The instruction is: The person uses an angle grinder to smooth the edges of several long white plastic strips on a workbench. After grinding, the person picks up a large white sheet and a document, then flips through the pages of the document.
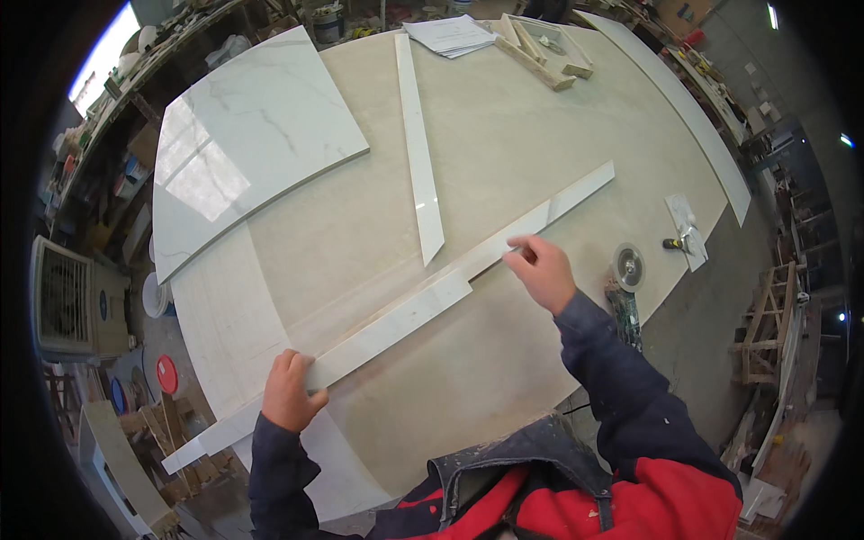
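A long, narrow white stone-look strip [556,209] lies diagonally across the table. Along its near side sits a second, shorter white strip [396,322] with a squared end. My left hand [290,392] closes around the shorter strip toward its lower left, thumb at the near edge and fingers on the far side. At the long strip's near edge, beyond the shorter strip's end, my right hand [543,274] is closed with thumb and index finger drawn together. Whatever those fingers pinch is too small to make out.
A large glossy marbled slab [261,126] rests at the far left of the table [504,126]. Another white strip [417,153] points toward the diagonal ones. An angle grinder [625,288] lies right of my right arm. Papers [450,36] and wooden pieces [535,54] sit at the back.
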Demonstrator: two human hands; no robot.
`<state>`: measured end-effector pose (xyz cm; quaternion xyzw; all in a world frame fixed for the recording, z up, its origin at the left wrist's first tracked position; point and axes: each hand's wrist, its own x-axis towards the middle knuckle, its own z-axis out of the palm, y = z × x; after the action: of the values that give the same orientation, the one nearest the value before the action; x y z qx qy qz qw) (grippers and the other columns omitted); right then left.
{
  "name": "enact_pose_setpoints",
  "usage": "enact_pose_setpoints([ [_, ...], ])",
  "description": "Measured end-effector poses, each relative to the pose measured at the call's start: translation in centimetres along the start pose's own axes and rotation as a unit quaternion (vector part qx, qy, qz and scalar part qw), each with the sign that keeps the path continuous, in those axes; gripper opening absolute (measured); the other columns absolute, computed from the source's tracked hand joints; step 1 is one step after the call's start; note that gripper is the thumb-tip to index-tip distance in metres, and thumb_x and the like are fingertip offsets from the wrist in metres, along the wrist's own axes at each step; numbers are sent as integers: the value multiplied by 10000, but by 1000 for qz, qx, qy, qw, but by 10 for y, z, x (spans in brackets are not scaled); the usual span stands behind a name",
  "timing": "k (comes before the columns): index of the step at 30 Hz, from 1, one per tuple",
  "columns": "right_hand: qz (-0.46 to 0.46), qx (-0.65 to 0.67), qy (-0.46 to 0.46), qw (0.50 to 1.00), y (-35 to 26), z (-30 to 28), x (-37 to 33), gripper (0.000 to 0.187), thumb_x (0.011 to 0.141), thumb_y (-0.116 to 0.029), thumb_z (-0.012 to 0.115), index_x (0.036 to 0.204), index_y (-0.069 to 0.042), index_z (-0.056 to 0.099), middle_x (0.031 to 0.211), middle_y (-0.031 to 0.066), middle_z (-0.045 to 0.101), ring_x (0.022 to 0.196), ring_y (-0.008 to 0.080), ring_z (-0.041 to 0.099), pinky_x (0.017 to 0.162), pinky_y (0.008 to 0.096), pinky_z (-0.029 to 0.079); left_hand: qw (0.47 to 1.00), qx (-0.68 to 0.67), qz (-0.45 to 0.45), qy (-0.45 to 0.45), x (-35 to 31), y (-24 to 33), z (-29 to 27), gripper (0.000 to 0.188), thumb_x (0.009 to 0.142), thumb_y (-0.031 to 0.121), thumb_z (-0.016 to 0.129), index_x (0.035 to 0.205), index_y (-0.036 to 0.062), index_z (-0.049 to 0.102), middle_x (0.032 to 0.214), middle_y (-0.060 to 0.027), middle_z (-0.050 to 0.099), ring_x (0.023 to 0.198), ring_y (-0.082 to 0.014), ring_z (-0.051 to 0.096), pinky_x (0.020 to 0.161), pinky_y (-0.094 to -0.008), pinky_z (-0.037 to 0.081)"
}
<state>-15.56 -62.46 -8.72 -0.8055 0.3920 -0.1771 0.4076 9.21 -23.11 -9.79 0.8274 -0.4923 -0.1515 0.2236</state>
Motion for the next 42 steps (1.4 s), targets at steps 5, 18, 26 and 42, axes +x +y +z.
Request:
enact_pose_setpoints([
  [5,75,63,17,995,35,-31,-92,293,910,-208,740,1114,3,723,741,23,604,666,106,555,636,283,481,1000,25,12,-2,22,1,33,449,690,100,777,1097,0,616,1071,-183,592,1047,-397,577,907,-462,512],
  [18,181,102,113,972,85,-76,-230,300,915,-200,731,1136,3,712,746,13,614,683,93,563,648,282,482,997,71,28,-28,65,12,54,448,685,118,771,1079,-20,611,1064,-199,604,1029,-415,597,901,-472,517],
  [26,188,80,95,974,83,-68,-257,312,917,-223,722,1140,-5,705,772,52,651,695,142,616,663,317,504,987,143,52,-59,70,13,50,544,675,175,837,1135,-16,618,1114,-206,617,1087,-418,586,928,-465,512],
  [42,207,87,171,959,96,-101,-299,304,897,-246,732,1119,-38,723,776,90,691,690,216,647,647,366,505,991,98,12,-91,80,-22,81,508,589,238,820,960,-54,633,977,-240,643,984,-440,622,877,-501,512],
])
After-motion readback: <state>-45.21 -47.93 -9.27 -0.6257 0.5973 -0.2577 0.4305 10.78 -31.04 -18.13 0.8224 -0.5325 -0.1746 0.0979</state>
